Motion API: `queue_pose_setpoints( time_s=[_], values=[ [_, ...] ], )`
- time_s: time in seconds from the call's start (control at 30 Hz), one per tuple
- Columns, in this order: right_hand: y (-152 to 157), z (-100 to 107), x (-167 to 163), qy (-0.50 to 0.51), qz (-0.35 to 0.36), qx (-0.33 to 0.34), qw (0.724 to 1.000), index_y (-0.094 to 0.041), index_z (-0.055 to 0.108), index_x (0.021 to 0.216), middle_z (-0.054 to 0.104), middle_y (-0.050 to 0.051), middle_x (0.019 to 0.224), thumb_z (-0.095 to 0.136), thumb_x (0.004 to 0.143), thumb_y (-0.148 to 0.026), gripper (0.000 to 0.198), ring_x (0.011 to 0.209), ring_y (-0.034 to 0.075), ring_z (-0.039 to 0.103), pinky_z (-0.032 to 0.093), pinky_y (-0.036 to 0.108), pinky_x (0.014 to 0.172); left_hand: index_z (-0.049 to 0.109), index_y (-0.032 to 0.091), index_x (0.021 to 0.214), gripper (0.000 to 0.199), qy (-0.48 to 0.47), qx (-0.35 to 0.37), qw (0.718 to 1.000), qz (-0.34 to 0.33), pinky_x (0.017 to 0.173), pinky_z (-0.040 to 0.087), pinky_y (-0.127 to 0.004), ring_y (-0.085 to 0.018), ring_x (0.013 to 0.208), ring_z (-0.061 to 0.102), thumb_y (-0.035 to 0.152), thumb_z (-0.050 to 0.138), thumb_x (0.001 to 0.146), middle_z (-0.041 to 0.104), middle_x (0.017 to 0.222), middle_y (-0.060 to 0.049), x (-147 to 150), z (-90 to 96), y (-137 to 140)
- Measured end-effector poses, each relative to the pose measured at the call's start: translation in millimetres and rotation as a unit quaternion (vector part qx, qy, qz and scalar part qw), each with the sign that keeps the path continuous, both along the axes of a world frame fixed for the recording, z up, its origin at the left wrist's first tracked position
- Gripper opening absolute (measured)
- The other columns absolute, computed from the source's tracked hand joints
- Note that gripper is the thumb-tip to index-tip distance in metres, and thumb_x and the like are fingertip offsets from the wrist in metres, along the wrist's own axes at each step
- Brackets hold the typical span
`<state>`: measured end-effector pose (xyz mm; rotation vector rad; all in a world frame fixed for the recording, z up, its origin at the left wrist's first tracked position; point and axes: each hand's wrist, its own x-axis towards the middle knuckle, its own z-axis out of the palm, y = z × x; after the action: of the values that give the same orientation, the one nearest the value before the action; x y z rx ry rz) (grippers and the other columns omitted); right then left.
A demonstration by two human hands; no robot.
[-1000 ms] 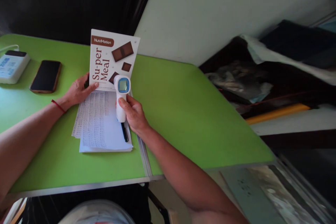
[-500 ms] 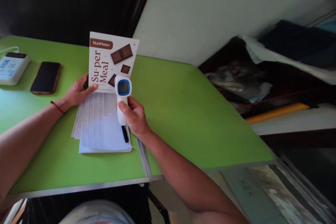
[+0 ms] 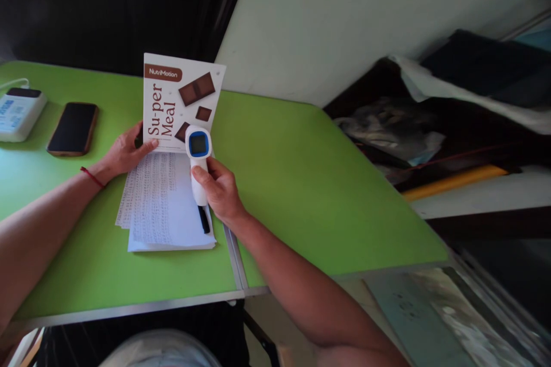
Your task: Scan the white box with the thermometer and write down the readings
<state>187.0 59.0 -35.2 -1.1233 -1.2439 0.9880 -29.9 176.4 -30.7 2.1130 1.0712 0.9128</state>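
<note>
My left hand [image 3: 129,152] grips the lower left edge of a white box [image 3: 161,97] marked "NutriMotion Su-per Meal", its thumb on the front and the other fingers behind. The box stands upright, its printed face towards me. In my right hand [image 3: 221,189] is a white infrared thermometer [image 3: 198,169] with a blue-framed grey screen, held by its handle in front of the box's lower right corner. Whether it touches the box I cannot tell. Below lie sheets of paper [image 3: 166,212] covered in small handwriting, with a black pen [image 3: 204,221] on them, partly hidden by the thermometer.
On the green table [image 3: 310,195] a dark phone [image 3: 72,129] lies left of my left hand. Beyond it is a white device [image 3: 19,114] with a cable. A pale wall rises behind, and cluttered shelves [image 3: 430,126] stand to the right.
The whole view has shifted very slightly. Both hands keep their grips, and the thermometer sits a touch further left and lower.
</note>
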Motion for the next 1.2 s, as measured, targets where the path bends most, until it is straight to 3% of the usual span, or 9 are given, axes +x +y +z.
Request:
queue_pose_setpoints(
  time_s=[0.3,0.43,0.57,0.77,0.83,0.93,1.03,1.2],
  values=[
    [3.1,-3.3,8.2,0.009,-0.023,0.008,1.0,-0.023,0.059,0.075,0.049,-0.006,0.064,0.073,0.075,-0.06,0.04,0.06,0.011,0.042,0.04,0.029,0.06,0.058,0.02,0.132,0.051,0.008,0.032,0.999,0.012,0.092,0.059,-0.044,-0.031,0.108,0.072,0.048,0.065,0.091,0.074,0.122,-0.011,0.2,-3.7,3.5],
    [7.5,-5.4,15.0,0.019,-0.066,-0.007,0.998,-0.022,0.063,0.081,0.051,-0.005,0.066,0.074,0.073,-0.058,0.038,0.06,0.011,0.043,0.039,0.028,0.059,0.055,0.021,0.135,0.054,0.027,0.061,0.995,0.075,0.097,0.056,-0.048,-0.031,0.11,0.069,0.038,0.072,0.087,0.073,0.122,-0.01,1.0,-7.4,11.4],
    [11.6,-8.2,18.4,-0.005,-0.092,-0.008,0.996,-0.022,0.062,0.078,0.053,-0.004,0.067,0.072,0.073,-0.06,0.039,0.061,0.011,0.045,0.041,0.029,0.06,0.059,0.021,0.129,0.047,0.069,0.054,0.986,0.139,0.093,0.058,-0.046,-0.028,0.099,0.07,0.03,0.072,0.085,0.071,0.113,-0.009,2.6,-7.3,14.8],
    [9.4,0.0,36.5,-0.131,-0.087,-0.034,0.987,-0.019,0.071,0.092,0.068,0.002,0.078,0.071,0.074,-0.061,0.045,0.069,0.016,0.059,0.047,0.031,0.064,0.063,0.019,0.12,0.043,0.061,0.047,0.976,0.203,0.086,0.058,-0.039,-0.021,0.083,0.069,0.026,0.077,0.081,0.07,0.104,-0.007,0.3,-6.9,16.7],
    [8.3,4.8,47.5,-0.23,-0.108,-0.053,0.966,-0.018,0.073,0.099,0.074,0.007,0.089,0.073,0.074,-0.055,0.045,0.076,0.02,0.064,0.05,0.034,0.068,0.064,0.019,0.12,0.043,0.052,0.038,0.977,0.203,0.083,0.057,-0.036,-0.021,0.083,0.069,0.026,0.078,0.081,0.071,0.096,-0.005,-0.7,-6.8,16.8],
    [8.1,10.4,59.0,-0.396,-0.149,-0.106,0.9,-0.017,0.073,0.105,0.076,0.011,0.096,0.074,0.078,-0.046,0.04,0.078,0.023,0.066,0.05,0.035,0.068,0.065,0.019,0.118,0.04,0.043,0.036,0.977,0.207,0.081,0.057,-0.034,-0.02,0.081,0.07,0.023,0.078,0.08,0.072,0.09,-0.002,-0.9,-5.7,15.4],
    [8.5,13.4,59.6,-0.497,-0.155,-0.15,0.84,-0.015,0.073,0.109,0.076,0.014,0.1,0.07,0.085,-0.04,0.035,0.077,0.022,0.066,0.048,0.033,0.065,0.068,0.019,0.115,0.036,0.035,0.039,0.977,0.207,0.081,0.057,-0.034,-0.019,0.079,0.07,0.019,0.077,0.08,0.073,0.087,-0.001,-0.8,-5.0,13.6],
    [7.4,11.8,54.7,-0.553,-0.142,-0.162,0.805,-0.012,0.071,0.112,0.074,0.015,0.102,0.066,0.092,-0.036,0.032,0.078,0.021,0.066,0.048,0.032,0.066,0.069,0.016,0.112,0.032,-0.017,-0.003,0.98,0.196,0.084,0.059,-0.033,-0.019,0.081,0.072,0.014,0.074,0.081,0.076,0.09,-0.003,-2.4,-12.1,19.5]
  ],
)
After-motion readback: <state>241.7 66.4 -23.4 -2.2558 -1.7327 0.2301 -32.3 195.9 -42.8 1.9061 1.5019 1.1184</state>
